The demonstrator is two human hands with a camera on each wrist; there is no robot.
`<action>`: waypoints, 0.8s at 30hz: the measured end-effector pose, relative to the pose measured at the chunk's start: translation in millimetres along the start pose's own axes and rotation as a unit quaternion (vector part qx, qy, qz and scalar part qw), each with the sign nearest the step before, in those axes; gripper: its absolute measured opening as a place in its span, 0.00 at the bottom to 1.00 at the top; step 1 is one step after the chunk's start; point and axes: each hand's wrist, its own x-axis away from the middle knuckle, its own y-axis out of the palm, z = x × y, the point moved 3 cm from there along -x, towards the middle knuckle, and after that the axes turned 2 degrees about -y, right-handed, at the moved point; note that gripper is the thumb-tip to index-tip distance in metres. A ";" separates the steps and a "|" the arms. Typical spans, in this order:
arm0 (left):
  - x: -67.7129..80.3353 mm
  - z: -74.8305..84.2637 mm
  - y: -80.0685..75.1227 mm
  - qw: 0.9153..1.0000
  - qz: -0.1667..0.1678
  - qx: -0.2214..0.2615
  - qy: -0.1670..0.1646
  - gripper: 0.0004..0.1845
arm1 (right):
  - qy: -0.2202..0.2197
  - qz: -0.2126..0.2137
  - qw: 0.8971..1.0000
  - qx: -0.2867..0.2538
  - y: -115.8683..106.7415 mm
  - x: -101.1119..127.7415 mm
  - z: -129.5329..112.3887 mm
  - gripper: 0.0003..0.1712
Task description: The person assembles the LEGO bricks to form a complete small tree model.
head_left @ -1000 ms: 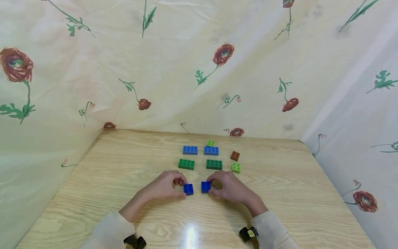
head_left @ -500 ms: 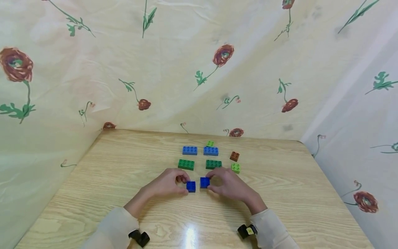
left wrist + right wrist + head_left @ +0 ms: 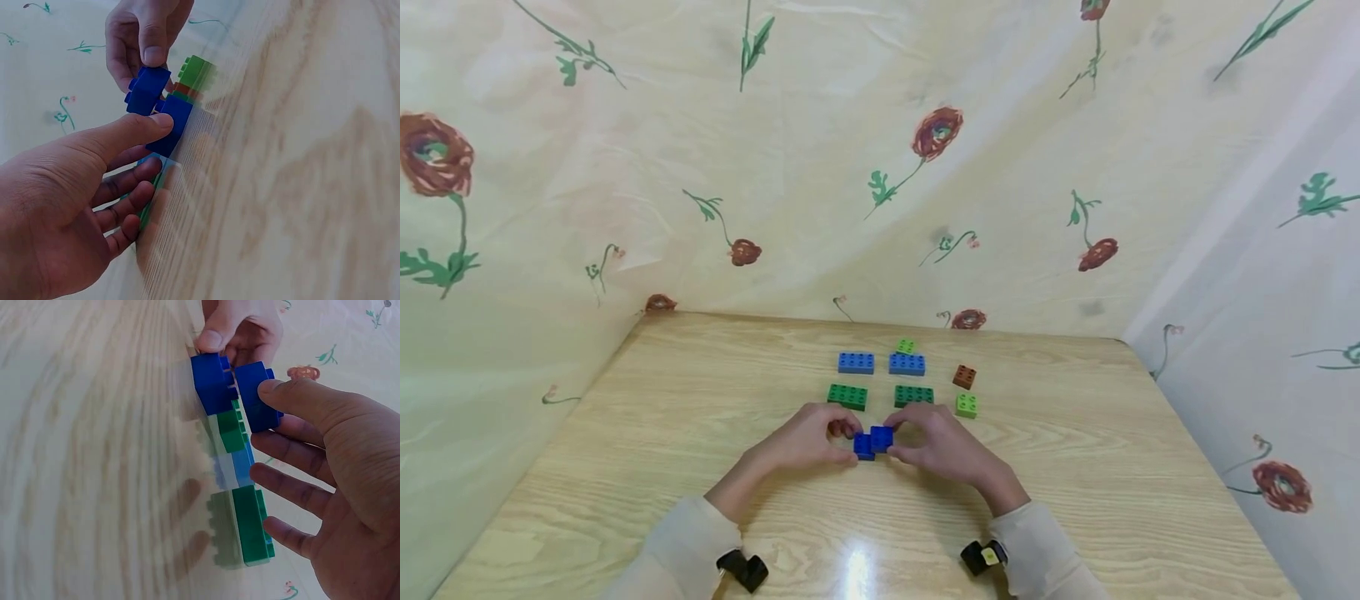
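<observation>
Joining two blue bricks

Your left hand [image 3: 805,440] pinches one blue brick [image 3: 862,447] on the table [image 3: 625,467]; your right hand [image 3: 943,446] grips the other brick [image 3: 882,437], raised, overlapping it. Next, likely align studs and press down.

1. Left brick [image 3: 863,446]: dark blue, square, studs up, sits flat on the desk at its near middle.
2. Right brick [image 3: 882,437]: same dark blue and size, raised a bit higher, tilted, its edge touching the left brick's top corner, partly overlapping it, not seated on the studs.
</observation>
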 end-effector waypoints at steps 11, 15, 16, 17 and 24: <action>0.1 -0.3 0.7 1.000 -0.010 0.024 0.008 0.20 | -0.007 -0.011 1.000 -0.007 6.6 -8.2 -6.6 0.19; -0.2 -0.6 1.6 1.000 -0.010 0.019 0.009 0.20 | -0.001 -0.017 1.000 -0.010 8.8 -9.4 -8.8 0.19; -0.2 -0.5 1.5 1.000 -0.010 0.018 0.009 0.20 | -0.003 -0.017 1.000 -0.010 9.1 -10.0 -9.6 0.19; -0.1 -0.4 1.5 1.000 -0.009 0.017 0.008 0.20 | -0.004 -0.018 1.000 -0.008 9.5 -10.7 -10.1 0.19; -0.4 0.9 2.7 1.000 -0.009 0.018 0.005 0.20 | -0.012 -0.016 1.000 0.012 10.5 -12.6 -13.2 0.19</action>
